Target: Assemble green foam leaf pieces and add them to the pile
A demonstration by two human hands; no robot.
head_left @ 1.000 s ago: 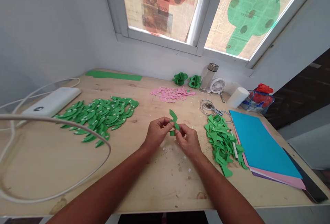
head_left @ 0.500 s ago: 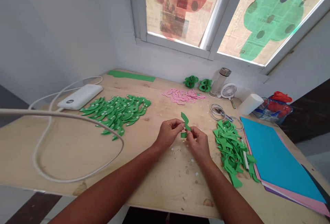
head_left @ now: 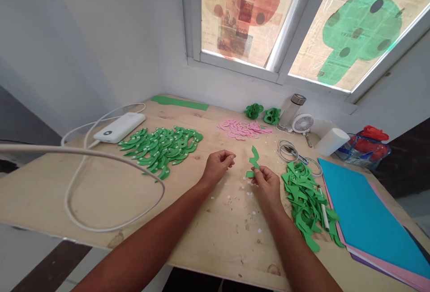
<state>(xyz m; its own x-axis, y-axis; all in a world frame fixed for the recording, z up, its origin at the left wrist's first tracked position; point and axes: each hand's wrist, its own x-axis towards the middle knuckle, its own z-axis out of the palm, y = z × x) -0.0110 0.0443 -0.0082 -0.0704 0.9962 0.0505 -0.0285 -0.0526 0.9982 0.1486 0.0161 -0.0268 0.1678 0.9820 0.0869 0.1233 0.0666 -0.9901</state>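
Observation:
My right hand [head_left: 268, 185] pinches the lower part of a wavy green foam cutout [head_left: 254, 157], which stands up above the fingers. To its left, my left hand [head_left: 217, 165] hovers apart from the cutout, thumb and fingertips pressed together; whatever is between them is too small to make out. Under and around the hands lie tiny white paper bits [head_left: 254, 212]. A pile of curved green foam pieces with white tabs [head_left: 164, 148] spreads to the left. Close to my right forearm is a heap of plain green foam pieces [head_left: 304, 193], with a white marker [head_left: 323, 209] on it.
Pink foam cutouts [head_left: 245, 129] and two green foam rosettes [head_left: 253, 111] sit at the back. A glass bottle [head_left: 291, 113], small fan [head_left: 303, 123] and rings [head_left: 288, 149] stand back right. Coloured sheets [head_left: 369, 216] lie right. A white cable [head_left: 69, 189] loops from a power bank [head_left: 120, 127] on the left.
My left hand has come away from the green foam cutout, leaving it in my right hand alone. The hands are farther apart, and the whole view has shifted slightly.

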